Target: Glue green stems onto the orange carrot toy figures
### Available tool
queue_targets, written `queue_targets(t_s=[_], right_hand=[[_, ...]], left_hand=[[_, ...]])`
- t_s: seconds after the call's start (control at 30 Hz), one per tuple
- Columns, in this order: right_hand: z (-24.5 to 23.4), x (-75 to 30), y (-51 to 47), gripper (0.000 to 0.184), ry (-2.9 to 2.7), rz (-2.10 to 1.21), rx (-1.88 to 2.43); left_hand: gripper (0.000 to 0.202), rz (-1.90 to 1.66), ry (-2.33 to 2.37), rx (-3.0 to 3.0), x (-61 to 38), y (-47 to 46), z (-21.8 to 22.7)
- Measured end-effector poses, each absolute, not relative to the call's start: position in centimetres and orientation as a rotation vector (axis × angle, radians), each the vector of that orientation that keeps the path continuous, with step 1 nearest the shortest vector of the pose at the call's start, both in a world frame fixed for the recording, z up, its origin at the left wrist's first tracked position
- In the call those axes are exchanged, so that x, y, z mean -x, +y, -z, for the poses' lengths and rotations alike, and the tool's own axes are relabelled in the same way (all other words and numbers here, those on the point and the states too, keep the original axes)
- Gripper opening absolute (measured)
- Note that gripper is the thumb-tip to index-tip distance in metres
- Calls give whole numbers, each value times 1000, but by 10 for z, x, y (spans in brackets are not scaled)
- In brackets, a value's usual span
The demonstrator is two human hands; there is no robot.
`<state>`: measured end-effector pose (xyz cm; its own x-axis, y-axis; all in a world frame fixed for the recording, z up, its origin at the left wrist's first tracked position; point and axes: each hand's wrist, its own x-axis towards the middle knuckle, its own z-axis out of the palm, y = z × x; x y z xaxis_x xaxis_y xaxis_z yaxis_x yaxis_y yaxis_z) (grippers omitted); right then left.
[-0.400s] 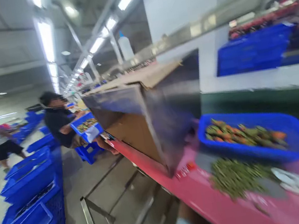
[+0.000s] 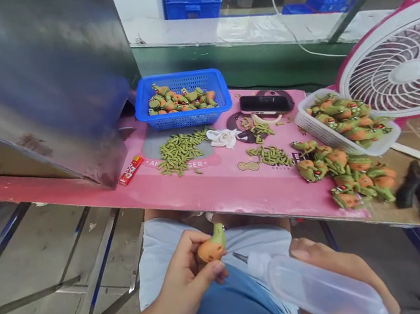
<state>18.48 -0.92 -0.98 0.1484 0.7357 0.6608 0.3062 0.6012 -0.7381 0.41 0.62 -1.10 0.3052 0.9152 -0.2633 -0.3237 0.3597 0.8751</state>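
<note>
My left hand (image 2: 184,286) holds a small orange and green toy figure (image 2: 212,247) over my lap, below the table edge. My right hand (image 2: 335,270) grips a clear plastic squeeze bottle (image 2: 315,290) whose thin metal nozzle points at the figure. On the pink table mat (image 2: 207,184) lie a pile of the same figures (image 2: 342,171), a white basket (image 2: 312,125) full of them and a blue basket (image 2: 182,99) with more. Two heaps of small green pieces (image 2: 179,151) lie between the baskets.
A large metal box (image 2: 36,74) stands on the table at the left. A pink and white fan (image 2: 401,66) is at the right. A black phone (image 2: 265,104), a white cloth (image 2: 223,137), a red packet (image 2: 130,171) and black pliers (image 2: 415,191) lie on the table.
The view has swung from the aisle and other workers on the left down to my lap and table. My hands, the figure and the bottle have come into sight.
</note>
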Motion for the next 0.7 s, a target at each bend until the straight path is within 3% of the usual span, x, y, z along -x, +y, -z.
queue_targets(t_s=[0.7], right_hand=[[-1,-176,-1,27,-1488,-314,855]], left_hand=[[19,-968,895,-866,-4,5,11]])
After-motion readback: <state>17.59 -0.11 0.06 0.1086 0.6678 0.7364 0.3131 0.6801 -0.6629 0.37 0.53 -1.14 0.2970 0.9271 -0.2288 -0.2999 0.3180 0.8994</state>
